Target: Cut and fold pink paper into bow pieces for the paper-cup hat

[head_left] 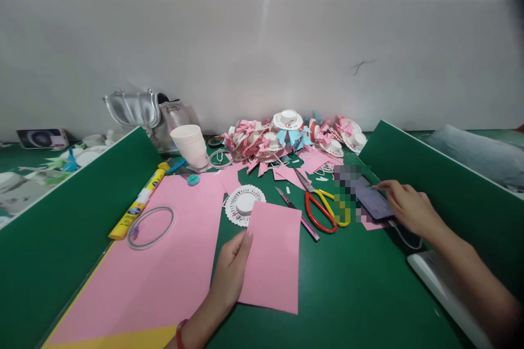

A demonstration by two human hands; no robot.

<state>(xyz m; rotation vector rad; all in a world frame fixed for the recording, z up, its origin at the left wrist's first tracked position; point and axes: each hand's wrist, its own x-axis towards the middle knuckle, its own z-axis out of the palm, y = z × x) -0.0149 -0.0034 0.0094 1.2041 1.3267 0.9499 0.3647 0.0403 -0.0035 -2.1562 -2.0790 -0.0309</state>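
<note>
My left hand (230, 272) pinches the left edge of a small pink paper sheet (275, 259) lying on the green table (352, 289). My right hand (409, 207) rests on a phone (374, 203) at the right, its index finger stretched out onto the screen. A white paper-plate hat (244, 204) sits just above the pink sheet. Red and yellow scissors (321, 208) lie between the sheet and the phone.
A large pink sheet (155, 267) with a tape ring (150, 227) covers the left. A glue tube (137, 206), stacked paper cups (190, 144), a silver bag (143, 112) and a pile of finished paper hats (292, 136) stand behind. Green dividers (61, 229) flank both sides.
</note>
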